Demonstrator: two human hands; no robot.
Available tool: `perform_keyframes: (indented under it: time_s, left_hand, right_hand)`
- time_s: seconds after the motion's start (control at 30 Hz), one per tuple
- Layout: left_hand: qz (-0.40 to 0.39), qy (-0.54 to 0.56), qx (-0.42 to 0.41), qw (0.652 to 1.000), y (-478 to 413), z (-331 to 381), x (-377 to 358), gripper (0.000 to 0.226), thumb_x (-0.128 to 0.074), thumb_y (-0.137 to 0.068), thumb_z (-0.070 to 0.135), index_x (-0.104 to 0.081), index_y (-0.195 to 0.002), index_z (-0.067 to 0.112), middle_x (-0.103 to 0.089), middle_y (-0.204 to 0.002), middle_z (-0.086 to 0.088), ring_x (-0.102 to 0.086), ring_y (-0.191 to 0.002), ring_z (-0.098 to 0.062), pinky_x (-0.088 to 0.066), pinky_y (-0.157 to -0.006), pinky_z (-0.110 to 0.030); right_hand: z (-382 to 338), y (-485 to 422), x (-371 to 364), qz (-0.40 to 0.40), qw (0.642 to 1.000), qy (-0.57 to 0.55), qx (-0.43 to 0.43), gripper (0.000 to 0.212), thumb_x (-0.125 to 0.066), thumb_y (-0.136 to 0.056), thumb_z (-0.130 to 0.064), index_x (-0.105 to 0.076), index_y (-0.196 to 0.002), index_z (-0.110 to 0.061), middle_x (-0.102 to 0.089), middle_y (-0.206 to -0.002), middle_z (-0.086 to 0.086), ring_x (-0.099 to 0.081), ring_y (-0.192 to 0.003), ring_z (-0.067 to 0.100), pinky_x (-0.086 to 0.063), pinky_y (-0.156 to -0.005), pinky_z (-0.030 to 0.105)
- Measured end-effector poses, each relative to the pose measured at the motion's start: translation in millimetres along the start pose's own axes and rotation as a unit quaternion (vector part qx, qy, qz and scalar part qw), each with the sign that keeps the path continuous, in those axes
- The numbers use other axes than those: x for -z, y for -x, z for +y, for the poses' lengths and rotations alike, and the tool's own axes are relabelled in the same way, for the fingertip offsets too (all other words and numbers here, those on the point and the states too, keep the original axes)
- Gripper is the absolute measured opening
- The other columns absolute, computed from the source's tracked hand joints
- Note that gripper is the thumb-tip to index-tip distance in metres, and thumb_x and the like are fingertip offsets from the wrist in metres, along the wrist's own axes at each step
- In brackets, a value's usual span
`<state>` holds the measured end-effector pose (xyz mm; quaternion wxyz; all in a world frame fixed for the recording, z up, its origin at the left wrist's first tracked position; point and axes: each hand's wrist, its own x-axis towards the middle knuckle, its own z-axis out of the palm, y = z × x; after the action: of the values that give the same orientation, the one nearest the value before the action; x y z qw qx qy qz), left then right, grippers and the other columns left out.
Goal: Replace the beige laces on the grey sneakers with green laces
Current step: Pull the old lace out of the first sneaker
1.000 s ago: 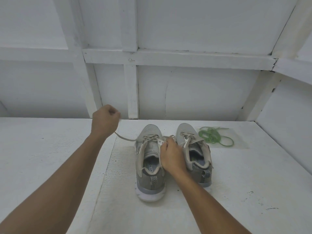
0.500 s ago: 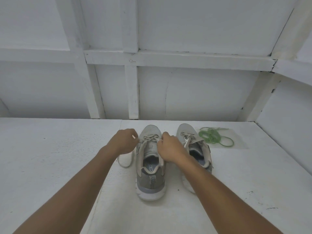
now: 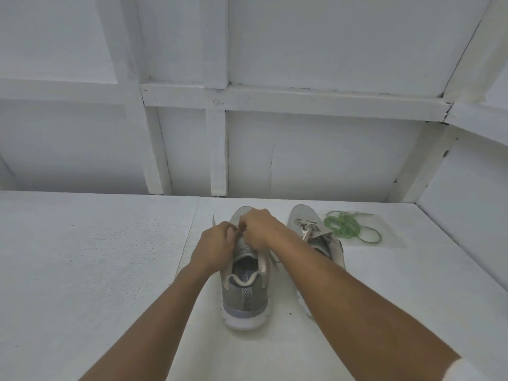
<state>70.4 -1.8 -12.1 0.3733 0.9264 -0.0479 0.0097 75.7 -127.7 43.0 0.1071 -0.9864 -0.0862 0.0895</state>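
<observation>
Nearest to me, two bare forearms reach out over the white table (image 3: 82,270), with a bit of white sleeve (image 3: 464,369) at the right elbow. Between them stands the left sneaker (image 3: 244,298), grey, heel toward the person and toe toward the wall. Both hands are bunched over its front eyelets, fingertips meeting. The left hand (image 3: 217,243) pinches the beige lace (image 3: 213,220), whose end sticks out just past its knuckles. The right hand (image 3: 261,229) is curled down on the same lacing, and a loose strand trails out beneath it along the shoe's side. Just beside it to the right sits the right sneaker (image 3: 316,235), partly hidden by the right forearm. Farther right, the green laces (image 3: 349,226) lie in a loose tangle on a clear plastic sheet (image 3: 390,240). Behind everything is the white panelled wall (image 3: 330,160).
</observation>
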Motion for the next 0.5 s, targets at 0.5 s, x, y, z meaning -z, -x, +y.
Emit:
perform_keyframes:
  time_s: [0.5]
  left_hand:
    - [0.02,0.102,0.074,0.992,2.4,-5.7,-6.4,0.035,-0.032,-0.1,0.014,-0.062,-0.115,0.018,-0.065,-0.116,-0.006,-0.058,-0.105,-0.023,-0.047,-0.093,-0.039]
  right_hand:
    - [3.5,-6.0,-2.0,0.002,0.998,0.059,-0.035,0.032,-0.047,-0.09,-0.016,-0.056,-0.12,-0.009,-0.048,-0.128,0.009,-0.04,-0.121,0.032,-0.037,-0.095,0.041]
